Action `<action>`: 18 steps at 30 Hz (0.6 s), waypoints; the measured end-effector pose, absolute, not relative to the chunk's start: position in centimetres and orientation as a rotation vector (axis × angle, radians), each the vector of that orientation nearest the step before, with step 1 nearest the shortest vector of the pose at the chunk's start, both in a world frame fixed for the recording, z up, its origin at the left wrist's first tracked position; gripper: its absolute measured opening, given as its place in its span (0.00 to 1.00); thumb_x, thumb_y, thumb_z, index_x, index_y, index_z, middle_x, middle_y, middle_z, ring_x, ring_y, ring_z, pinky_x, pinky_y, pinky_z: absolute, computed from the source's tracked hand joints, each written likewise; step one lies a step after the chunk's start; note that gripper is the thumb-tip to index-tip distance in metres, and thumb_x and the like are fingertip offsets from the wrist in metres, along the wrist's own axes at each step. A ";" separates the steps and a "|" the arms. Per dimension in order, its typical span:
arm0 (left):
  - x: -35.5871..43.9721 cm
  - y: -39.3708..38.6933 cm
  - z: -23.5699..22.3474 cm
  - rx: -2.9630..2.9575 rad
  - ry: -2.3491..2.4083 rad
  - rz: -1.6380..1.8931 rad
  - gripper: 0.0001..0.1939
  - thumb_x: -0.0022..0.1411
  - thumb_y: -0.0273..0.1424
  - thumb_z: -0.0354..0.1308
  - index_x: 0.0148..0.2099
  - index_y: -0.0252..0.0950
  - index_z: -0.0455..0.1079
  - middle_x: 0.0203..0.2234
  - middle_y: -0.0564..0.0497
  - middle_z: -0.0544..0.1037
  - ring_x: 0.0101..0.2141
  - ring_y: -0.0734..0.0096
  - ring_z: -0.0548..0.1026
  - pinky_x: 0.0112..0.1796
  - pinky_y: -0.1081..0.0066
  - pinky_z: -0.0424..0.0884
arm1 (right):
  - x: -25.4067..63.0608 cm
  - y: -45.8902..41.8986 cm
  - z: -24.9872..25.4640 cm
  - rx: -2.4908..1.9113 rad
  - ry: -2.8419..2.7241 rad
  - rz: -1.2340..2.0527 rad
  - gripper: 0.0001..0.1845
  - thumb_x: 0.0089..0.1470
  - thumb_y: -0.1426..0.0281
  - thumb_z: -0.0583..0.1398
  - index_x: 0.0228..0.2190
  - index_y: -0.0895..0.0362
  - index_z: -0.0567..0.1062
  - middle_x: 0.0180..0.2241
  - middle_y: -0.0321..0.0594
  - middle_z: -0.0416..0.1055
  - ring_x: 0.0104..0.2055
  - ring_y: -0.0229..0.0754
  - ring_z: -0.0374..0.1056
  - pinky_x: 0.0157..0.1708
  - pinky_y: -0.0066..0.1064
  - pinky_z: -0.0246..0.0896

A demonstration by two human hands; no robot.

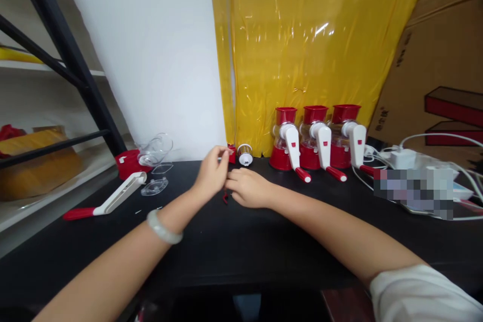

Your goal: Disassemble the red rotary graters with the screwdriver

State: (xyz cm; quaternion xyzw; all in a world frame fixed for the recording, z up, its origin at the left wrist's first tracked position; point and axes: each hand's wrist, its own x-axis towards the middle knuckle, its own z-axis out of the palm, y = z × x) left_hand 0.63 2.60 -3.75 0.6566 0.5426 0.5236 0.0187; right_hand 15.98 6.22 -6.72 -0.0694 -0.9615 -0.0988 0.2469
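My left hand [212,173], with a pale bangle [164,228] on its wrist, is closed over the middle of the table, thumb and fingers drawn together. Right beside it, my right hand [249,188] is curled with its fingertips near the left palm. What either one grips is hidden by the fingers. A small dark red piece [225,197] shows just below the fingertips; whether it is held or lies on the table I cannot tell. Behind the hands stand a red part [231,154], partly covered, and a metal grater drum [245,155] with a white end.
Three red-and-white rotary graters [290,146] stand in a row at the back right. On the left lie a red base with a clear body [130,162], a white crank with red handle [116,198] and a clear disc [154,186]. Chargers and cables [403,158] crowd the right side.
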 end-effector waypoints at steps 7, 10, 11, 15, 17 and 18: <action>3.3 5.7 -3.9 1.785 1.695 2.035 0.11 0.69 0.37 0.42 0.43 0.40 0.64 0.33 0.47 0.77 0.38 0.66 0.77 0.43 0.63 0.71 | 15.8 6.0 -6.5 -0.377 -2.560 -0.271 0.14 0.53 0.75 0.53 0.39 0.68 0.73 0.37 0.55 0.72 0.40 0.47 0.67 0.47 0.39 0.64; 2.4 5.5 -4.4 1.823 1.749 2.082 0.13 0.70 0.37 0.39 0.47 0.40 0.62 0.33 0.48 0.76 0.37 0.67 0.77 0.41 0.64 0.71 | 15.7 5.2 -6.4 -0.313 -2.616 -0.260 0.13 0.54 0.75 0.52 0.38 0.67 0.74 0.36 0.53 0.74 0.38 0.45 0.68 0.45 0.38 0.65; 2.1 5.5 -4.5 1.820 1.766 2.094 0.13 0.70 0.36 0.39 0.47 0.40 0.61 0.33 0.49 0.76 0.36 0.67 0.77 0.40 0.65 0.72 | 15.6 4.9 -6.4 -0.271 -2.623 -0.211 0.12 0.54 0.76 0.52 0.36 0.65 0.74 0.35 0.51 0.74 0.37 0.44 0.69 0.45 0.36 0.65; 1.2 5.8 -4.4 1.779 1.839 2.135 0.12 0.70 0.34 0.38 0.47 0.39 0.61 0.32 0.49 0.75 0.36 0.68 0.77 0.38 0.67 0.71 | 14.9 4.4 -6.7 -0.277 -2.327 0.202 0.10 0.53 0.77 0.53 0.35 0.59 0.72 0.34 0.42 0.73 0.38 0.39 0.70 0.45 0.32 0.67; 0.9 6.0 -4.3 1.760 1.863 2.179 0.11 0.69 0.32 0.39 0.47 0.39 0.61 0.32 0.49 0.75 0.35 0.69 0.76 0.38 0.68 0.70 | 14.3 4.4 -7.0 -0.363 -2.034 0.449 0.12 0.52 0.74 0.56 0.41 0.59 0.70 0.41 0.44 0.70 0.44 0.39 0.69 0.46 0.33 0.69; 0.9 6.1 -4.3 1.746 1.868 2.205 0.11 0.69 0.31 0.39 0.46 0.38 0.61 0.31 0.49 0.75 0.35 0.69 0.76 0.37 0.68 0.70 | 13.9 4.3 -7.2 -0.379 -1.912 0.588 0.16 0.51 0.72 0.58 0.44 0.58 0.69 0.45 0.46 0.67 0.48 0.40 0.68 0.47 0.33 0.70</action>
